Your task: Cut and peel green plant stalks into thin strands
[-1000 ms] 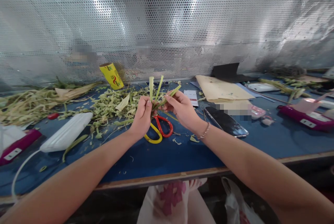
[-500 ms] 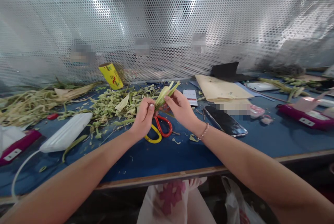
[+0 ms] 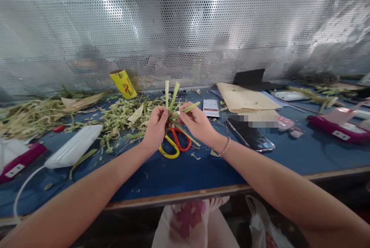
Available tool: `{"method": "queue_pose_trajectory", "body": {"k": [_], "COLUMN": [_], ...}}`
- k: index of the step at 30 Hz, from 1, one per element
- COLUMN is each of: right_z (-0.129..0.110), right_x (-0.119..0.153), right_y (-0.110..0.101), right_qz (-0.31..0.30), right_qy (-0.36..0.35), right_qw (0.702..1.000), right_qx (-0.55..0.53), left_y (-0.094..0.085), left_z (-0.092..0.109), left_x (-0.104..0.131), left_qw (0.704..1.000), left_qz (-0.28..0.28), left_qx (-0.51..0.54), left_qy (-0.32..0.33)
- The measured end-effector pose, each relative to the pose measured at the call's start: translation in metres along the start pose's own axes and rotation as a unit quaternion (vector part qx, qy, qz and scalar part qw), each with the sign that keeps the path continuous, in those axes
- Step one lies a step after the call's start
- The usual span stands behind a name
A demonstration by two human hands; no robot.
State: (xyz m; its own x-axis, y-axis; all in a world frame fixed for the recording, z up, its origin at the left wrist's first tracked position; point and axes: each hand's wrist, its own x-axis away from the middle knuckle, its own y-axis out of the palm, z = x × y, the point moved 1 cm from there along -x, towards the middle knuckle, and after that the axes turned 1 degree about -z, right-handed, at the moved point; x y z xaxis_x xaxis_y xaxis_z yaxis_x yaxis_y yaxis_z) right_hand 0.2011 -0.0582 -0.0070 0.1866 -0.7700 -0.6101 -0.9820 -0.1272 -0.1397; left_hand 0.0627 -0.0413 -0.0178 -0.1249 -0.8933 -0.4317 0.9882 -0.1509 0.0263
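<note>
Head view. Left hand [image 3: 156,128] and right hand [image 3: 197,123] raised together just above the table [image 3: 260,159], fingers of both pinched on a bunch of green leaf strips [image 3: 172,103]. Left thumb and forefinger pressed together around the lower part, strips standing upright from that pinch. Right fingertips pinched on one strip pulled sideways to the right, apparently to keep it apart from the rest; one long end trailing down below the right hand. Held up off the surface, probably to leave the loose ends free.

Scissors [image 3: 175,144] with one yellow and one red loop flat on the table right beneath the hands, within easy reach. Heap of leaf scraps [image 3: 121,115] just behind the left hand, pushed toward the mesh screen [image 3: 185,36]. Yellow roll [image 3: 123,84] leaning against the screen; red mark on it, writing too small to read. White card [image 3: 210,107] with a red band near the right hand, print unreadable. Phone [image 3: 250,134] face up to the right, well apart. Face mask [image 3: 73,145] to the left.
</note>
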Motion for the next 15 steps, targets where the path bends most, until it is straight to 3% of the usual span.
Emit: {"method": "queue_pose_trajectory", "body": {"k": [7, 15], "right_z": [-0.0046, -0.0017], "right_x": [0.0021, 0.0006], "right_y": [0.0027, -0.0011], "right_qz": [-0.055, -0.004], "right_qy": [-0.020, -0.028], "right_qw": [0.998, 0.997], "right_qx": [0.037, 0.077], "left_y": [-0.0031, -0.0026], "left_z": [0.0025, 0.0024], "left_x": [0.0010, 0.0012], "left_qw": [0.999, 0.996], "left_qz": [0.021, -0.036], "left_qx": [-0.046, -0.077], "left_qy": [0.019, 0.020]}}
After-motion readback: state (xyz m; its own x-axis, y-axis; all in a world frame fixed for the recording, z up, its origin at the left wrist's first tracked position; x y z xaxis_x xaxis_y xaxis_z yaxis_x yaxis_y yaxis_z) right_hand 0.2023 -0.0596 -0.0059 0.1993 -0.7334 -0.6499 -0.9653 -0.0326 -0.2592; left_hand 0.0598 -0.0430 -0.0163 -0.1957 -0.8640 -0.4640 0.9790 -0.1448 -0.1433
